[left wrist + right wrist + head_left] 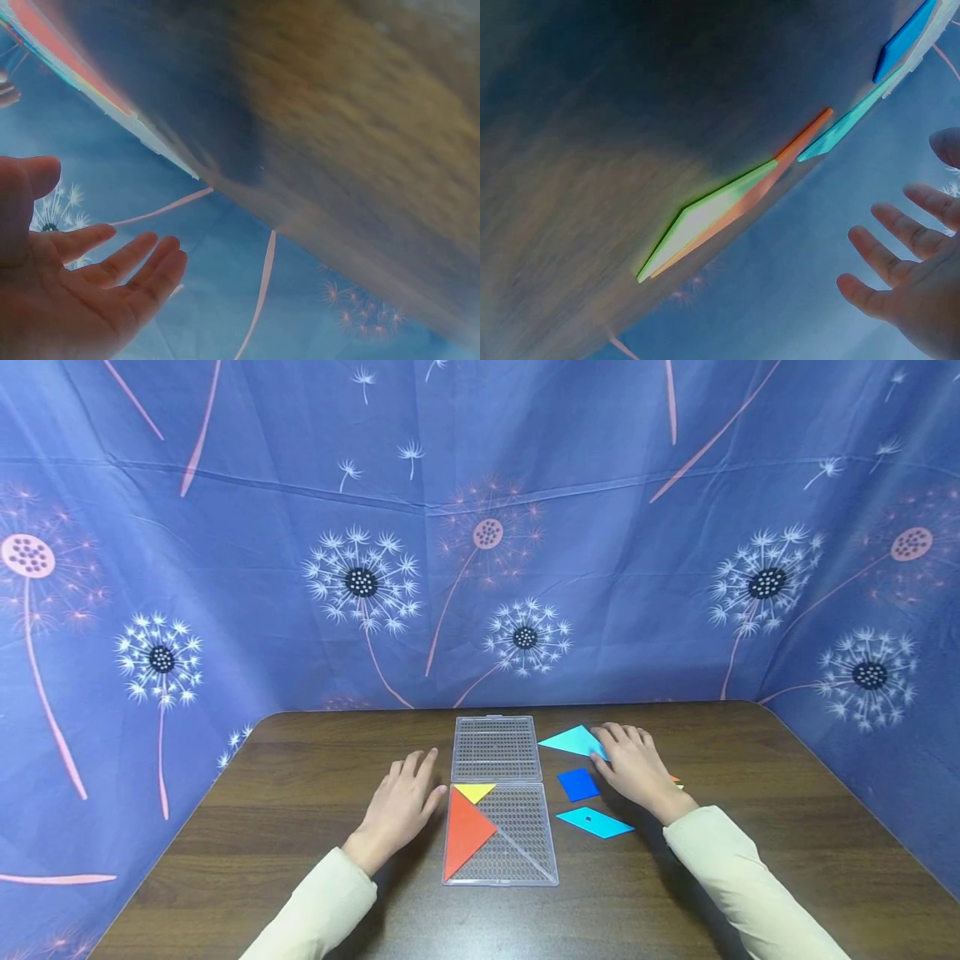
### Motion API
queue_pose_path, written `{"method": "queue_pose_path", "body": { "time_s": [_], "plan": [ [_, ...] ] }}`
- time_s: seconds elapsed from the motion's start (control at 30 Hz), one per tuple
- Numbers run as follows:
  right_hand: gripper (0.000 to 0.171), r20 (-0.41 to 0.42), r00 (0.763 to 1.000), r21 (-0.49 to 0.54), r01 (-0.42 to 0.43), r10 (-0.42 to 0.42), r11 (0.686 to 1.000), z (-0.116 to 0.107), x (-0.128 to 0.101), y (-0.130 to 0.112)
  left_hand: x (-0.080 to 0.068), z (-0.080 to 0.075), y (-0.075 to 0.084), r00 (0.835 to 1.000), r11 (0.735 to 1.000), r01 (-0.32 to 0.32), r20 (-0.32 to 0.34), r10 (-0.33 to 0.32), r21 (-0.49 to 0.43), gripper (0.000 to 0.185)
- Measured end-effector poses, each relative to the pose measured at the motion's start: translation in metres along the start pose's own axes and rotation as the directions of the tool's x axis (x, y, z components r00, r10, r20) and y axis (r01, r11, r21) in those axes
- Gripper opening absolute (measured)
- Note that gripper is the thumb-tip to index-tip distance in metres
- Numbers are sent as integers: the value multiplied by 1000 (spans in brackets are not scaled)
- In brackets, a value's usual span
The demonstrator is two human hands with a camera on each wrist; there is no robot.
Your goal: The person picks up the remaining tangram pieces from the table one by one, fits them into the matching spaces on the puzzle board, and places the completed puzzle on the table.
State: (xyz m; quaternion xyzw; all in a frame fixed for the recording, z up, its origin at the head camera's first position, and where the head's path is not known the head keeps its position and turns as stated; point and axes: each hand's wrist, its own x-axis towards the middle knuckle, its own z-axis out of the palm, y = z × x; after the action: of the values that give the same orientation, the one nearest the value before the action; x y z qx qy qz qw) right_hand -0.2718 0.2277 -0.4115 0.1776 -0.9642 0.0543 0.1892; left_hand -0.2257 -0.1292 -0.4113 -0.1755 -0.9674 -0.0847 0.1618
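A clear plastic case lies unfolded on the table, its lid half (495, 748) behind its front tray (525, 814). Inside the tray are a red-orange triangle (467, 837) on the left and a small yellow triangle (474, 792) at the top left corner. My left hand (397, 810) hovers or rests just left of the tray, fingers extended, holding nothing. My right hand (633, 768) is over the right end of a light-blue triangle (572, 741), its fingers loosely spread; whether they touch it is unclear. Nearby lie a dark blue square (578, 785) and a cyan parallelogram (600, 823).
Partly hidden behind the right hand, a green piece (705, 214) overlaps an orange piece (806, 135) on the table. The brown wooden table (300, 793) ends at a blue dandelion-print curtain (420, 568) behind and at the sides.
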Motion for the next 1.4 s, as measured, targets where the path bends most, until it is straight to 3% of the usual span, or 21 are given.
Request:
{"method": "queue_pose_path", "body": {
  "time_s": [0.53, 0.83, 1.1, 1.4],
  "plan": [
    [46, 99, 994, 12, -47, 46, 999, 13, 20, 3, 6, 9, 12, 997, 997, -71, 4, 71, 39, 49],
    [49, 202, 974, 5, -103, 100, 995, 19, 31, 5, 3, 10, 21, 992, 990, -123, 42, 120, 68, 48],
    [52, 252, 962, 32, -118, 106, 992, 25, 37, 7, -2, 12, 26, 989, 986, -127, 86, 118, 105, 49],
    [55, 329, 938, 64, -136, 108, 989, 29, 42, 10, -8, 14, 29, 980, 970, -187, 92, 175, 153, 45]
  ]
}}
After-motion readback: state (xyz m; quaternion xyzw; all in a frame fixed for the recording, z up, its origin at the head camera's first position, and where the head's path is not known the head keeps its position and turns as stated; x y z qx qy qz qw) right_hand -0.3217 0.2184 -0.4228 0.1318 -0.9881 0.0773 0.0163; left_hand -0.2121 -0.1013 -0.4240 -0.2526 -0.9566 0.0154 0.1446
